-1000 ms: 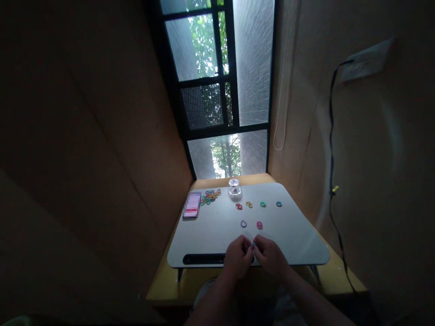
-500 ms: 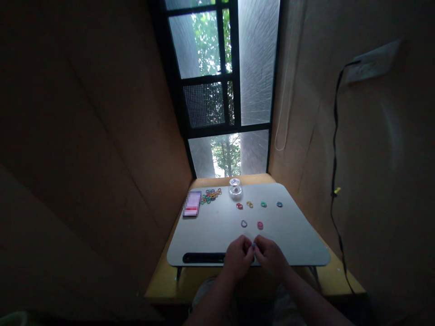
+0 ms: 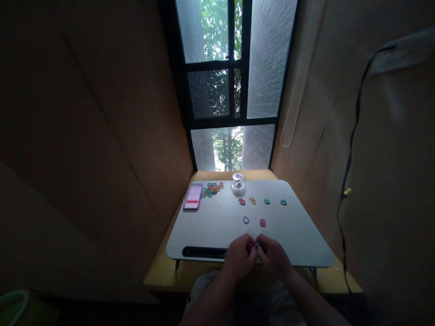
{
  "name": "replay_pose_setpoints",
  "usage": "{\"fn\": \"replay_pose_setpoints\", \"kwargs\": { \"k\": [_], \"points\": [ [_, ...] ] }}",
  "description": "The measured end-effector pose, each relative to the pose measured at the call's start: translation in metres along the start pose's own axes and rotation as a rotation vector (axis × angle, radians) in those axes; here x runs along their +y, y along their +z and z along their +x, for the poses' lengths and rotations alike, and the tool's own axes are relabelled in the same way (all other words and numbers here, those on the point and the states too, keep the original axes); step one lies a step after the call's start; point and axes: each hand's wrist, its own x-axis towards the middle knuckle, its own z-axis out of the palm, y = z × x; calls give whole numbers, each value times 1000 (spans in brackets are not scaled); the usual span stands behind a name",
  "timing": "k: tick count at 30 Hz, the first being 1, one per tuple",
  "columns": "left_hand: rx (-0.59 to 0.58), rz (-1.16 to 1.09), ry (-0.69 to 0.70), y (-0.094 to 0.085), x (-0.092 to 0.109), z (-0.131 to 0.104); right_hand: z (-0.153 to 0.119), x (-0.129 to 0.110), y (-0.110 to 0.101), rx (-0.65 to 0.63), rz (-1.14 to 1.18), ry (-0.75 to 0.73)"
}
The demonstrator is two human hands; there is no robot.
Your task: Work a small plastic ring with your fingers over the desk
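My left hand (image 3: 239,256) and my right hand (image 3: 273,256) meet at the near edge of a white lap table (image 3: 210,226). Both pinch one small bluish ring (image 3: 256,245) between their fingertips. Just beyond them lie a purple ring (image 3: 246,220) and a pink ring (image 3: 262,222). Farther back a row holds a red ring (image 3: 241,201), a yellow ring (image 3: 252,200), a green ring (image 3: 267,201) and a blue ring (image 3: 283,202).
A heap of coloured rings (image 3: 211,189) lies at the back left beside a flat pink box (image 3: 192,197). A small clear dish (image 3: 238,182) stands at the back centre. A window is behind; a black cable (image 3: 350,149) hangs on the right wall.
The view has tilted down and shifted a little. Both hands stay together at the table's near edge, pinching the small ring.
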Motion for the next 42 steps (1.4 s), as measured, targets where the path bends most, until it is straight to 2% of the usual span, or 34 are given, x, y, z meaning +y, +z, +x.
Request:
{"fn": "replay_pose_setpoints", "kwargs": {
  "k": [10, 17, 28, 42],
  "points": [
    [-61, 27, 21, -4, 2, 2, 3, 6, -3, -34, -18, -26],
    [-89, -60, -37, -5, -2, 11, 11, 7, -5, -73, 5, 24],
    [57, -176, -87, -2, -2, 13, 9, 5, -6, -98, 128, 52],
    [97, -172, -89, 1, -4, 13, 7, 1, -3, 6, 137, 42]
  ]
}}
